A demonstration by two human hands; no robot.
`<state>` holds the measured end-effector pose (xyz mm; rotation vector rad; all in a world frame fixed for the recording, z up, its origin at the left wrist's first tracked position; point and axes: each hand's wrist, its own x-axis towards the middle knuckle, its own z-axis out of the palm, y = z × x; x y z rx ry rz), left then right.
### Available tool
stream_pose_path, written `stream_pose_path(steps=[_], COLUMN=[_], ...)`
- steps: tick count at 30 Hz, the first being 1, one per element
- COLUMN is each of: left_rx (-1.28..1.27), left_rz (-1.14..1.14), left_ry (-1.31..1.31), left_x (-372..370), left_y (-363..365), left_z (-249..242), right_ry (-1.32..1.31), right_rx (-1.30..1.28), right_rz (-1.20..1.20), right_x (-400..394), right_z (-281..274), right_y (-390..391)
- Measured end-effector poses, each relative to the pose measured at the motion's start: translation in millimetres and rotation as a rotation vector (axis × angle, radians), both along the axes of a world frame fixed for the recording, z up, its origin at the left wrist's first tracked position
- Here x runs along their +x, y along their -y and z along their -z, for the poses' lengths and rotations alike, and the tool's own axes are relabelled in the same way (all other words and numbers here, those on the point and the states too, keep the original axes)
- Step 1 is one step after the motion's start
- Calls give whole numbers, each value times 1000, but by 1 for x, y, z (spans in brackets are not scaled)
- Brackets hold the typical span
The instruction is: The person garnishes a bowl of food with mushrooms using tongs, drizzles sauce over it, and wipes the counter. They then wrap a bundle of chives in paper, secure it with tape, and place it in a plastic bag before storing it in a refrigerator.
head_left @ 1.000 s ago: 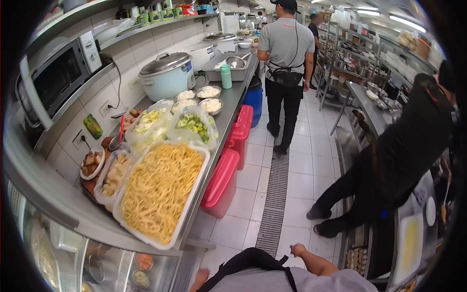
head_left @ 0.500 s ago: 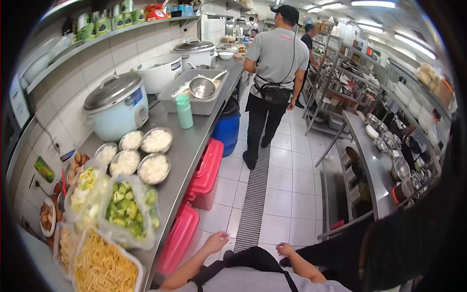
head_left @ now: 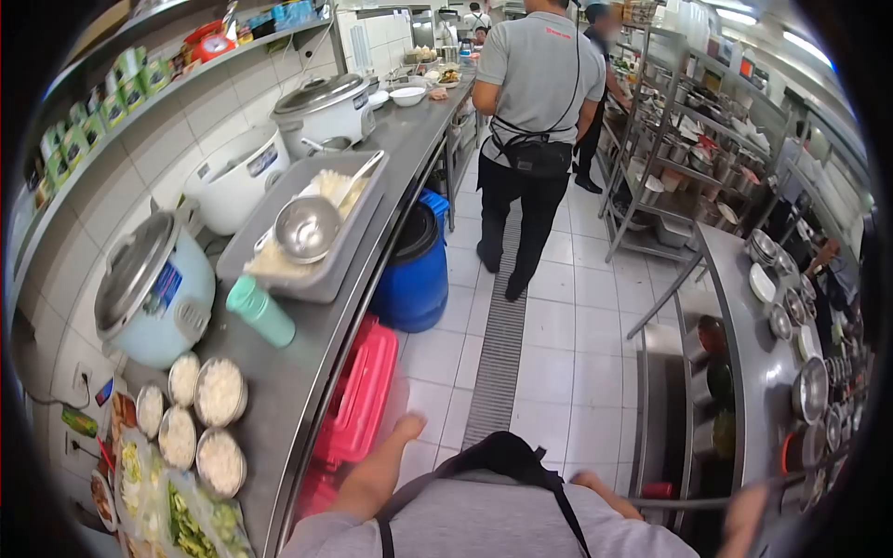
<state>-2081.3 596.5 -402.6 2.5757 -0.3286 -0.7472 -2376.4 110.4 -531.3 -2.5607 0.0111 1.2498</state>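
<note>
My left hand [head_left: 409, 426] hangs low over the floor, near a pink lidded bin [head_left: 365, 395]; its fingers are too blurred to make out. Beside the black apron [head_left: 498, 456], only a small part of my right hand [head_left: 584, 478] shows, and its fingers are hidden. On the steel counter [head_left: 321, 321] to my left are several metal bowls of white rice [head_left: 220, 391], bags of cut vegetables [head_left: 191, 521] and a mint-green bottle [head_left: 260, 310]. A grey tub [head_left: 321, 284] of rice holds a metal bowl [head_left: 308, 229] and a white-handled utensil.
Ahead, a person in a grey shirt [head_left: 530, 84] stands over the floor drain [head_left: 498, 372]. A blue barrel [head_left: 409, 288] is under the counter. Steel shelving [head_left: 688, 149] and a table [head_left: 744, 316] with bowls line the right. Another person's blurred hand [head_left: 744, 516] appears at lower right.
My view has moved forward along the aisle, so the tub and bottle appear nearer. The noodles have left view. The person ahead has stepped, and a blurred hand has entered at lower right.
</note>
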Motion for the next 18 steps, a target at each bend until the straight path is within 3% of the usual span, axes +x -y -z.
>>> stream_pose_path(steps=[1,2,3,4,5,7,12,13,14,15,16,17,18], left_rx=[1,46,52,389,422,387,263,236,198,158,130,116,106], left_rz=[-105,-82,124,428,502,430,172,123,72,16,-41,-97,-153], left_ry=[-218,-321,-199,-117,-80,-99,-87,-60,-34,-37,-54,-51,-43], left_x=[14,6,-1,-16,-22,-16,159,219,277,309,327,356,385], left_y=[-45,-53,-59,-45,-43,-18,65,82,107,131,145,151,153], left_z=[114,115,91,72,56,60,58,47,36,32,29,23,18], right_ry=[50,305,544,566,655,553,702,695,618,458,320,250,66], right_rx=[-19,100,144,204,208,391,375,153,283,271,241,86,127], right_rz=[28,637,627,773,725,849,585,427,624,732,677,139,470], right_x=[81,142,196,253,303,390,537,551,555,553,557,563,570], right_z=[-25,-107,-100,-100,-95,-163,-148,-132,-121,-148,-164,-69,-106], right_y=[9,-2,19,33,48,46,91,106,121,124,137,186,185])
